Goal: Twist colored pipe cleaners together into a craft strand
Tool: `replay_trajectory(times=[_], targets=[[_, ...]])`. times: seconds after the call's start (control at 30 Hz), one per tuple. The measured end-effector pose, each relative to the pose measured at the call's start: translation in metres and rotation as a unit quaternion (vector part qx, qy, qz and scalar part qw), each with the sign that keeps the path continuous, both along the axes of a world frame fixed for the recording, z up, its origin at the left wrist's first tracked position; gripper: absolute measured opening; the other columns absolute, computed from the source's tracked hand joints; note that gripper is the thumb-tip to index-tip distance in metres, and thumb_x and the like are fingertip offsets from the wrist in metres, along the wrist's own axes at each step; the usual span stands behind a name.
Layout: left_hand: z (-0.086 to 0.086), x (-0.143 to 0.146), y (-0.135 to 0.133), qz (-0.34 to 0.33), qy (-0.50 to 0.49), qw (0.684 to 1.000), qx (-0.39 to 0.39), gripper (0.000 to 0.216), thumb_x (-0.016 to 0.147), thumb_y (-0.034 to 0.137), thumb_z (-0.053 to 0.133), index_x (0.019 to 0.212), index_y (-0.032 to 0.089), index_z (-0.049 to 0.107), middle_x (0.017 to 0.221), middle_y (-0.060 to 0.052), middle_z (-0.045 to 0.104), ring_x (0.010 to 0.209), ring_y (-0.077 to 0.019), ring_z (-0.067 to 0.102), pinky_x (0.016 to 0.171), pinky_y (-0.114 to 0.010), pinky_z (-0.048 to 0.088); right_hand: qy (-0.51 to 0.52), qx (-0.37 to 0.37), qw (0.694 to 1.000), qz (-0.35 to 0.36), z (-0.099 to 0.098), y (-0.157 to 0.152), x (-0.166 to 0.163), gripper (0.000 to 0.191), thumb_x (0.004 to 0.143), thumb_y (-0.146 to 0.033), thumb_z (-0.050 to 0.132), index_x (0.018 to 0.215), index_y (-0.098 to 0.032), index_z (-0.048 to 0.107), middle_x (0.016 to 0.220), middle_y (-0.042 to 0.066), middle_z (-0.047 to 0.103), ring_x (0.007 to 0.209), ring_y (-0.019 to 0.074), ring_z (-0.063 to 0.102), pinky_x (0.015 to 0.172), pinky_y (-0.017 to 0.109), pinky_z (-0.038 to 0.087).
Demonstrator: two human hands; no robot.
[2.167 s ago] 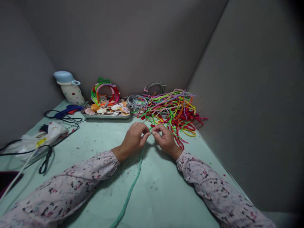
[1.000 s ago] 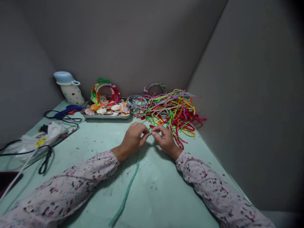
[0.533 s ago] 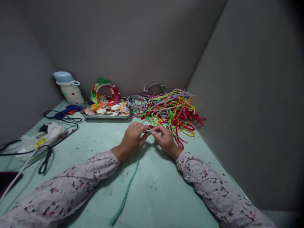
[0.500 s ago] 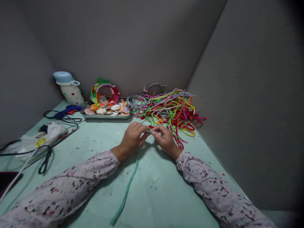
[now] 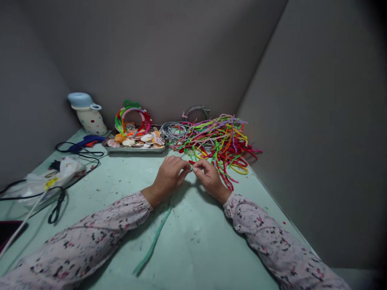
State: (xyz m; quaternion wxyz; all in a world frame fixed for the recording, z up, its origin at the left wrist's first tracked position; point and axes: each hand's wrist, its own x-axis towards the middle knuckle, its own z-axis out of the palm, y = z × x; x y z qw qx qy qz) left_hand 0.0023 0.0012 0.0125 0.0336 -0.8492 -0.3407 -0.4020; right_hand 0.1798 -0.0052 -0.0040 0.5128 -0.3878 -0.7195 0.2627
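Observation:
My left hand (image 5: 169, 176) is closed in a pinch, its thumb and forefinger on a teal pipe cleaner (image 5: 153, 244). The long tail of that pipe cleaner comes out from under the left hand and trails down toward me over the table. Fingertip to fingertip with it, my right hand (image 5: 209, 179) also pinches, at the small teal bit between the two hands. Most of what lies inside the fingers is hidden. A red end of pipe cleaner shows just behind the fingertips.
Behind my hands stand a metal tray (image 5: 136, 149) of seashells with colourful hoops (image 5: 147, 121), coiled grey wire (image 5: 173, 131) and a heap of pipe cleaners (image 5: 225, 133). At left are a bottle (image 5: 90, 119), a blue tool (image 5: 81, 143), black cables (image 5: 62, 201) and a plastic bag (image 5: 68, 165).
The tail of the teal pipe cleaner has swung left and drawn up a little. My fingertips have shifted slightly; both hands stay in nearly the same place.

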Motion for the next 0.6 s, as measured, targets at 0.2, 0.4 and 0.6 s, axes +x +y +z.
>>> replay_trajectory(times=[0.2,0.4,0.6], targets=[[0.01,0.004,-0.008,0.06,-0.075,0.994,-0.047,0.018,0.081,0.03,0.06,0.091,0.015,0.061,0.091,-0.009,0.063,0.09,-0.0228,0.052,0.081,-0.036,0.038,0.002,0.023,0.998,-0.063,0.001,0.001,0.0,0.007,0.085,-0.026,0.051,0.085,-0.02,0.055,0.08,0.001,0.057,0.077,0.0165,0.055,0.073,0.03,0.044],[0.013,0.015,-0.013,-0.029,-0.176,0.908,-0.38,0.019,0.08,0.033,0.056,0.08,0.016,0.066,0.071,-0.002,0.064,0.064,-0.0141,0.054,0.06,-0.025,0.039,-0.037,0.084,0.989,-0.119,0.0,0.003,0.001,0.004,0.084,-0.024,0.051,0.085,-0.021,0.054,0.081,0.003,0.057,0.077,0.0179,0.055,0.072,0.033,0.045],[0.012,0.016,-0.009,-0.035,-0.285,0.832,-0.475,0.026,0.076,0.039,0.06,0.078,0.015,0.07,0.073,-0.003,0.066,0.069,-0.0141,0.056,0.065,-0.025,0.04,-0.082,0.163,0.975,-0.13,-0.001,0.0,0.0,0.002,0.084,-0.02,0.051,0.083,-0.021,0.053,0.077,0.002,0.056,0.075,0.0182,0.053,0.073,0.035,0.043]])
